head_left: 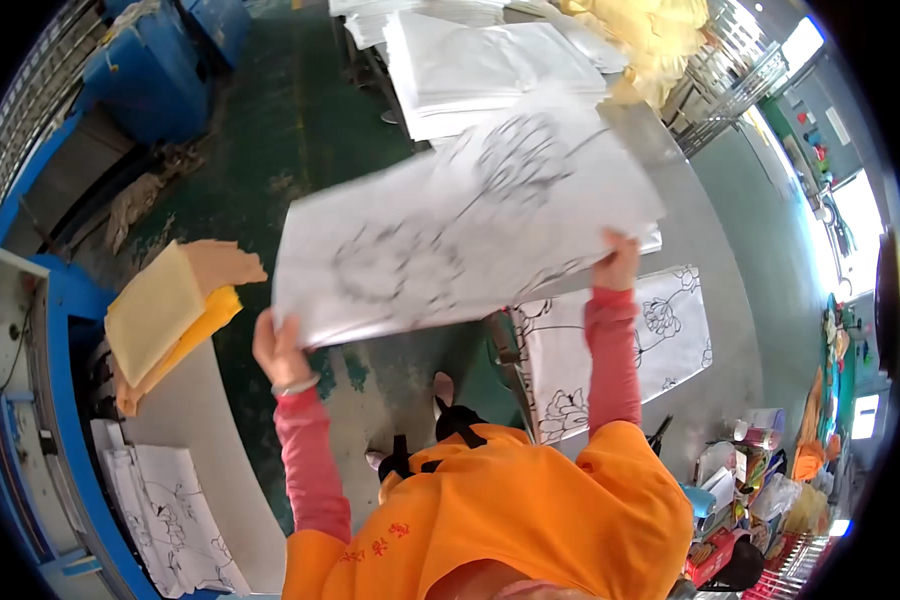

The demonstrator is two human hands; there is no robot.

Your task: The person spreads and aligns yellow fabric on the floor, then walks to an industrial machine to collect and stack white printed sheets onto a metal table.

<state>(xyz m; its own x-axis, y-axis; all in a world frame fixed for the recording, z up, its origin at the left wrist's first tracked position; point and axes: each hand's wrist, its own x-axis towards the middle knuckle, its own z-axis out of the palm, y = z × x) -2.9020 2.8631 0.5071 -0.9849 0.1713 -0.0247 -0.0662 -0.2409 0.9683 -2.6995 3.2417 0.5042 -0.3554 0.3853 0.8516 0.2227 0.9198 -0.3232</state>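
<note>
A folded white sheet (400, 260) with black flower outlines is held up in front of me, slightly blurred by motion; I cannot tell whether it is cloth or paper. My left hand (280, 345) grips its near left corner. At its near right edge my right hand (617, 260) is closed on it too. Beneath my right forearm another flower-patterned white piece (670, 345) lies on the grey table (715, 255). More white flower-patterned pieces (175, 520) lie on a pale surface at the lower left.
Stacked plain white sheets (480, 75) lie beyond the held sheet, beside yellow material (645, 35). Yellow and tan pieces (160, 310) lie at the left by a blue-framed machine (70, 400). Blue bins (150, 75) stand far left. Assorted clutter (760, 480) fills the lower right.
</note>
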